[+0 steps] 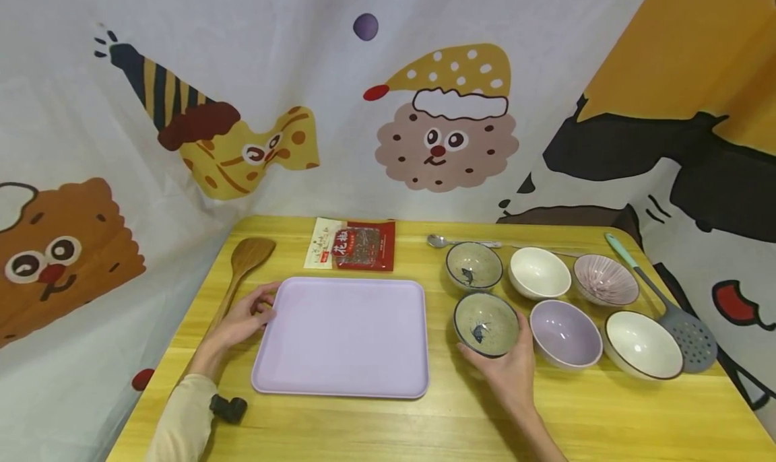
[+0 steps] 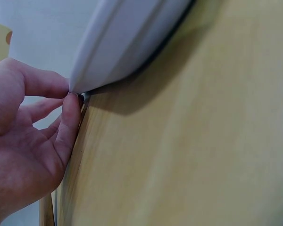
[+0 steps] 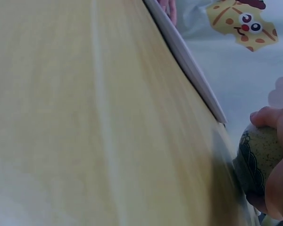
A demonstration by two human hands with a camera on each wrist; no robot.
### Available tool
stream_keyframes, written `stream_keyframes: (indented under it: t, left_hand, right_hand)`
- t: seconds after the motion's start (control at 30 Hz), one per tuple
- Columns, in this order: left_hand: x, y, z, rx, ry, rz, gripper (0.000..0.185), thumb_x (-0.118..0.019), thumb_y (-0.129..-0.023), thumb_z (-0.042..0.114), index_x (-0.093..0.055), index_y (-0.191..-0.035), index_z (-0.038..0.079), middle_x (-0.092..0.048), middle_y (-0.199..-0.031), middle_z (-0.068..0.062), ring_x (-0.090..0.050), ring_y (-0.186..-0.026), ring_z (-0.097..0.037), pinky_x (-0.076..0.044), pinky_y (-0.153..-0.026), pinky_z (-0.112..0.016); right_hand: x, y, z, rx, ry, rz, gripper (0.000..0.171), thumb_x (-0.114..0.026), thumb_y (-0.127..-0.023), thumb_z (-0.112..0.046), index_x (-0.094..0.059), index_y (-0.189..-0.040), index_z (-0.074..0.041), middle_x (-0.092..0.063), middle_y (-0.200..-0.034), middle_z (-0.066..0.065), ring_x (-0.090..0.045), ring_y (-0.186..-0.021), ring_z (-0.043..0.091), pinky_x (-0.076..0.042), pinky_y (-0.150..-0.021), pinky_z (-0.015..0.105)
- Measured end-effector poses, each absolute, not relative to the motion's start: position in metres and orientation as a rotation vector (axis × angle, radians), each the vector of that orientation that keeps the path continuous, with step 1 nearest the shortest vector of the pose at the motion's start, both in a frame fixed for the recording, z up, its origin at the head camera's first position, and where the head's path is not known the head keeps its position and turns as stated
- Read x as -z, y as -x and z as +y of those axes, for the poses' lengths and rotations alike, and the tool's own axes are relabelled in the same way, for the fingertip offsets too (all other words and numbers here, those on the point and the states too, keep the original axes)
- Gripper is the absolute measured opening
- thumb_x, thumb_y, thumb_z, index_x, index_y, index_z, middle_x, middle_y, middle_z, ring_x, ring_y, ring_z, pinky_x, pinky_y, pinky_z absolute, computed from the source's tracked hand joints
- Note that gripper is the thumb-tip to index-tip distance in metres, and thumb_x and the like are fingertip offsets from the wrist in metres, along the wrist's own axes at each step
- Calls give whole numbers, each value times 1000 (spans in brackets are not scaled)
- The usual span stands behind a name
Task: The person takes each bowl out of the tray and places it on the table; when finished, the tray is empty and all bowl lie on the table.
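Note:
My right hand (image 1: 508, 374) grips a speckled grey-green bowl (image 1: 485, 320) with a dark rim and a dark figure inside. In the right wrist view, the fingers of that hand curl round the bowl's patterned outer side (image 3: 259, 160). At the left edge of a light purple tray (image 1: 342, 337), my left hand (image 1: 245, 317) pinches the rim between thumb and finger. The left wrist view shows this hand (image 2: 33, 113) at the tray's edge (image 2: 118, 47). A matching speckled bowl (image 1: 475, 265) stands just behind the gripped one, and a purple bowl (image 1: 566, 334) is to its right.
Right of these stand a white bowl (image 1: 539, 273), a pink-streaked bowl (image 1: 606, 280) and a dark-rimmed white bowl (image 1: 644, 345). A slotted turner (image 1: 691, 334) lies at far right, a spoon (image 1: 438, 242) behind. A spice packet (image 1: 364, 245) and wooden spatula (image 1: 251, 253) lie around the tray.

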State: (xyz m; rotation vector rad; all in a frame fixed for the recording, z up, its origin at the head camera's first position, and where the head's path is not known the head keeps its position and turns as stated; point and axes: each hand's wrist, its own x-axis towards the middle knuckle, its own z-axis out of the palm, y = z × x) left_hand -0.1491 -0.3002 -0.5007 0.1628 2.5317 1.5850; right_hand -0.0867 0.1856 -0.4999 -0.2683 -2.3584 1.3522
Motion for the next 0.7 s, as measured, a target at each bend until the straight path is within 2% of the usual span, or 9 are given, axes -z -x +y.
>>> stream_keyframes:
  t: [0.2, 0.37, 0.53, 0.7]
  left_hand:
    - [500, 149, -299, -1561, -168, 2547, 53, -56, -96, -3, -42, -148, -4, -49, -111, -20, -47, -83, -12, -47, -61, -23]
    - [499, 149, -299, -1562, -165, 2546, 53, -56, -96, -3, -42, -147, -4, -49, -111, -20, -47, -83, -11, -47, -61, -24]
    - [500, 149, -300, -1573, -164, 2540, 53, -56, -96, -4, -42, -148, -4, -50, -112, -23, -48, -82, -12, -48, -61, -24]
    - [500, 149, -299, -1572, -168, 2547, 54, -54, -97, -5, -40, -148, -5, -49, -111, -22, -47, -80, -11, -47, -60, -23]
  right_hand:
    - [504, 86, 185, -1329, 291, -2353, 118, -100, -53, -17, -36, -149, 5, -47, -147, 28, -45, -135, 46, -34, -112, 64]
    - [503, 86, 183, -1281, 284, -2406, 121, -99, -57, -19, -29, -152, 8, -41, -149, 32, -41, -138, 49, -32, -114, 63]
    - [495, 82, 180, -1106, 214, -2499, 128, -98, -62, -27, -19, -155, 9, -31, -152, 36, -34, -140, 53, -31, -113, 65]
    - [482, 78, 179, -899, 16, -2452, 128, -99, -61, -25, -20, -157, 6, -28, -156, 35, -32, -142, 53, -32, -113, 65]
